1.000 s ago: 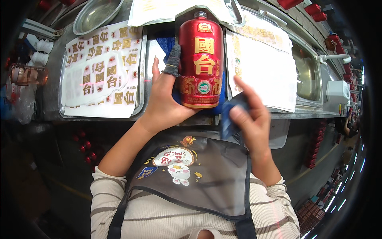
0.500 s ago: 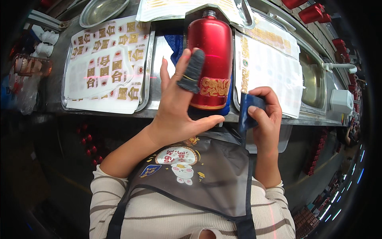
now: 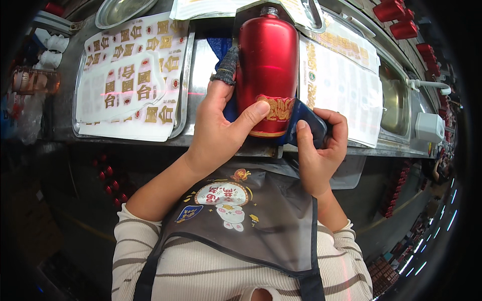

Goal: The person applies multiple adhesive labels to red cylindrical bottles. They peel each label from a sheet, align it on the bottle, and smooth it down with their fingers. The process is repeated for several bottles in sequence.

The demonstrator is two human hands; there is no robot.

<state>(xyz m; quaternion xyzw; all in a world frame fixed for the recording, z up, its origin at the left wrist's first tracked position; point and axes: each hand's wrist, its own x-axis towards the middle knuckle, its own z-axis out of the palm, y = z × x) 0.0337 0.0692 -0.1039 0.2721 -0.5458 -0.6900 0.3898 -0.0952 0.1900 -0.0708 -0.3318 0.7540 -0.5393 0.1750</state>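
A shiny red bottle [image 3: 268,55] lies in front of me on a metal holder, its open threaded neck pointing away. Near its base is a gold patterned decal [image 3: 281,107]. My left hand [image 3: 217,120] grips the bottle's left side, the thumb pressing on the decal's left end and a dark grey finger sleeve [image 3: 227,66] covering one finger. Between the thumb and fingers of my right hand [image 3: 321,158] is a flat dark-blue scraper [image 3: 309,123], whose edge meets the bottle at the decal's right end. Part of a blue cloth [image 3: 219,49] shows beside the bottle.
To the left, a metal tray [image 3: 182,118] bears sheets of gold decals, with a metal bowl [image 3: 123,14] behind it. More decal sheets [image 3: 346,95] lie on the right, next to a sink [image 3: 394,100] with a white tap [image 3: 429,85].
My left hand has closed from spread fingers onto the bottle, thumb now on the decal. My right hand has brought the blue scraper left, up against the bottle.
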